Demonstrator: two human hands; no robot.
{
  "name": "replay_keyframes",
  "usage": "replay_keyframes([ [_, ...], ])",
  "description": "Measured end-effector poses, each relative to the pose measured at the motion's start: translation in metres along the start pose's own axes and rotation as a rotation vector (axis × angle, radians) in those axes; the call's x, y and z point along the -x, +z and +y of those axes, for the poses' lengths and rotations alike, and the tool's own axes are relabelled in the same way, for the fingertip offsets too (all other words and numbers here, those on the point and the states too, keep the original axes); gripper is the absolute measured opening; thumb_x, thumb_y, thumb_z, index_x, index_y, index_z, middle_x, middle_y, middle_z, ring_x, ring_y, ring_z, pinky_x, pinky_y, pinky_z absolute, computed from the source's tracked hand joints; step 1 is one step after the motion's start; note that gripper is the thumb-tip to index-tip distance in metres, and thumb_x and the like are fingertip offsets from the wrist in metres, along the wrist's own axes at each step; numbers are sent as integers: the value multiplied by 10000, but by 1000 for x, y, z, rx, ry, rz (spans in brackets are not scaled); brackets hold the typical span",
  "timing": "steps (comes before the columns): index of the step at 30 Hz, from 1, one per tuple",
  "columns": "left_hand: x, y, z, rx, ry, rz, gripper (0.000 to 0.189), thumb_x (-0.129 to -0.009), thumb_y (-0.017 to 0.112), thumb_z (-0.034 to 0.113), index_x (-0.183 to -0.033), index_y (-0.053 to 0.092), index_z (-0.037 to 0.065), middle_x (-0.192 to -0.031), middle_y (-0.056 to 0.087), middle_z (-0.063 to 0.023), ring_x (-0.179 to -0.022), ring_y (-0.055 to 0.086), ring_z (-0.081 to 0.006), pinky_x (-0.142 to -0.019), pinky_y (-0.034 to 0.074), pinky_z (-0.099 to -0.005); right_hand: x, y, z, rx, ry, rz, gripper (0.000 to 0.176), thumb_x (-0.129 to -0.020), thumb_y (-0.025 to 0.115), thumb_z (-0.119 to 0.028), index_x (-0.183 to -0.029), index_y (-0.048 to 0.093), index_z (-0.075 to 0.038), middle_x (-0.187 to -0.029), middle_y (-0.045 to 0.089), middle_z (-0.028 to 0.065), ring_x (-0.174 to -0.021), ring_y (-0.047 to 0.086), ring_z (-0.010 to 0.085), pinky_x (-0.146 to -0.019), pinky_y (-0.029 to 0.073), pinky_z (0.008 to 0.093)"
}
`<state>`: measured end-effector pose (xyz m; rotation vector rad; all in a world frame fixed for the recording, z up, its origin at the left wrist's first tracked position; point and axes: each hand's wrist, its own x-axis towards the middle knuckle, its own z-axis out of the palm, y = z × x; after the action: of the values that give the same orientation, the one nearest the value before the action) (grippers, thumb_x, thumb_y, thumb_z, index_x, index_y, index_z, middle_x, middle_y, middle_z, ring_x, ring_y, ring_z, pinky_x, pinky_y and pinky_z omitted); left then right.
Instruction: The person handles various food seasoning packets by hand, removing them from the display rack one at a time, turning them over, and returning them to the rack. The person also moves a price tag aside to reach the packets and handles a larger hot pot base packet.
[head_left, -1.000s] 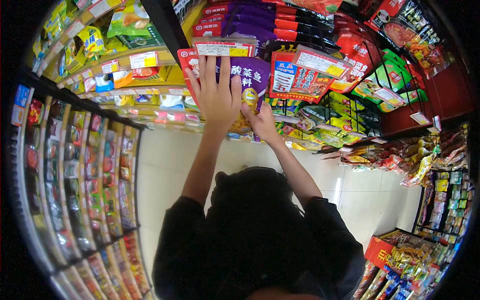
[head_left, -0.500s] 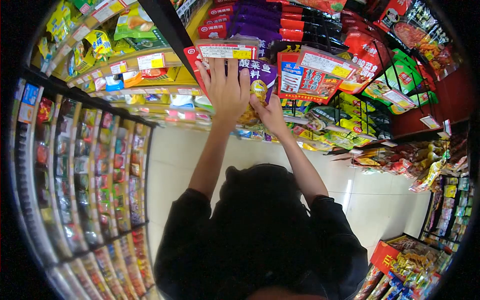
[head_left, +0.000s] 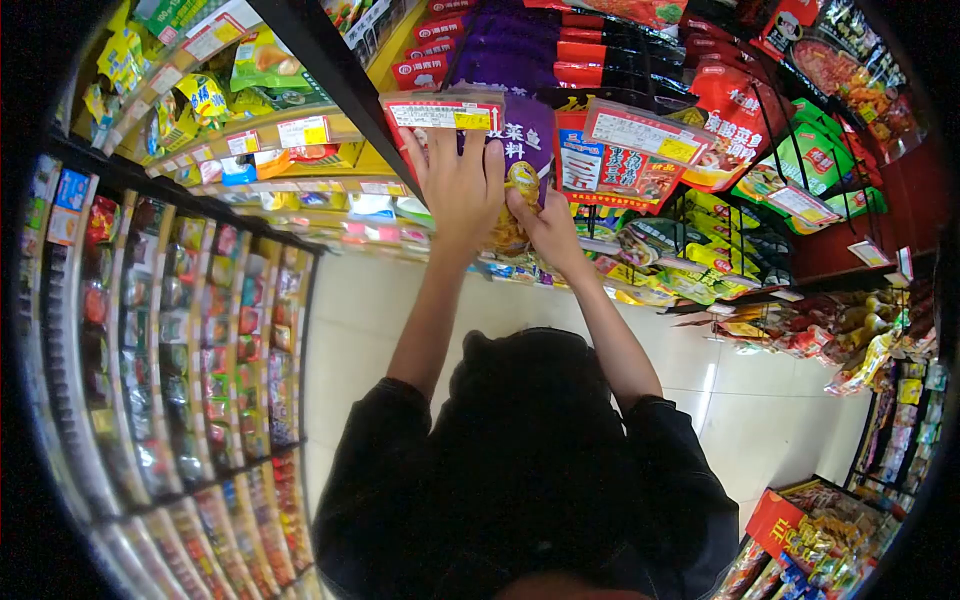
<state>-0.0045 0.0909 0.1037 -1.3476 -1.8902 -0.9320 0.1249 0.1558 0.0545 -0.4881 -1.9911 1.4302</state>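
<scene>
My left hand (head_left: pixel 462 195) lies against the front purple seasoning packet (head_left: pixel 528 145), fingers stretched upward and slightly spread. Its fingertips pass behind a price tag (head_left: pixel 445 114) in a clear holder. On the packet's lower right edge, my right hand (head_left: pixel 550 232) grips with the thumb in front; its other fingers are mostly hidden behind. The packet hangs in front of a row of matching purple packets (head_left: pixel 500 65). Just right of it hangs a red and blue packet (head_left: pixel 618 165) under another price tag (head_left: pixel 648 133).
A black shelf upright (head_left: pixel 325 80) stands left of my hands, beside shelves of bagged goods (head_left: pixel 265 60). Red packets (head_left: pixel 725 110) and green packets (head_left: pixel 815 145) hang at the right. Another stocked shelf (head_left: pixel 190 350) runs along the left, and a red display box (head_left: pixel 775 522) sits lower right.
The view has shifted slightly, so the shelves sit a little lower and further right. Both hands stay at the purple packet, with little change in their pose.
</scene>
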Motion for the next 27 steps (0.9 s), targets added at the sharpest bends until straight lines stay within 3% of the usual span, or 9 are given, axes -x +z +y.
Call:
replay_keyframes([
  [6,-13,15,7,-101,20,53,469,-928,523,253,-1327,544,8,-1418,439,-281,-1268,429,-490,-1126,207,-641,-10,-12,3,77,-12,51,312,-968,604,-258,-1028,607,48,-937,651,263,-838,645,405,-728,497,427],
  [8,0,41,-12,-311,-7,-53,509,-925,533,244,-1390,496,41,-1492,398,-243,-1233,477,-469,-1002,346,-615,-11,-9,12,221,-65,123,312,-968,608,-262,-978,609,50,-861,654,252,-761,661,357,-662,494,426],
  [9,0,48,-9,-236,-104,-13,447,-925,538,235,-1337,551,61,-1500,401,-225,-1220,491,-462,-940,384,-615,-8,-9,23,312,-266,198,295,-947,622,-234,-980,607,59,-941,636,301,-852,661,411,-686,497,456],
  [11,-1,48,-18,-515,122,-87,161,-934,551,222,-957,611,75,-1496,425,-187,-1238,473,-449,-857,410,-592,17,-23,2,262,-120,148,255,-925,641,-181,-1057,640,36,-982,660,254,-896,667,397,-734,514,446],
  [16,9,65,-17,-463,-42,-5,268,-986,474,245,-1151,615,87,-1493,413,-183,-1414,293,-453,-1029,315,-634,81,-92,-11,189,12,9,225,-937,622,-107,-1129,675,-4,-1025,681,190,-910,680,321,-770,533,393],
  [18,16,53,7,-255,-165,44,409,-1009,423,208,-1375,498,41,-1526,321,-260,-1421,258,-472,-1104,221,-646,101,-130,-2,195,57,-2,208,-946,611,-89,-1123,681,-4,-1020,688,171,-910,682,275,-775,534,368],
  [20,49,52,8,-249,-157,-13,480,-982,467,207,-1430,446,38,-1534,302,-280,-1396,308,-469,-1129,193,-629,122,-168,8,207,147,126,187,-954,599,-81,-1100,690,-8,-1018,700,132,-911,672,202,-786,539,325],
  [22,90,45,14,-213,-192,-104,530,-969,493,196,-1465,406,31,-1545,280,-283,-1405,304,-459,-1148,181,-611,144,-209,30,230,160,247,181,-936,586,-38,-1076,698,-12,-1049,716,112,-918,682,220,-819,533,327],
  [27,183,26,40,-41,-458,-289,535,-984,487,204,-1479,379,30,-1571,258,-240,-1439,266,-422,-1162,235,-513,193,-276,58,-240,416,646,194,-1004,549,-118,-1112,667,-7,-1121,695,68,-989,643,143,-852,531,290],
])
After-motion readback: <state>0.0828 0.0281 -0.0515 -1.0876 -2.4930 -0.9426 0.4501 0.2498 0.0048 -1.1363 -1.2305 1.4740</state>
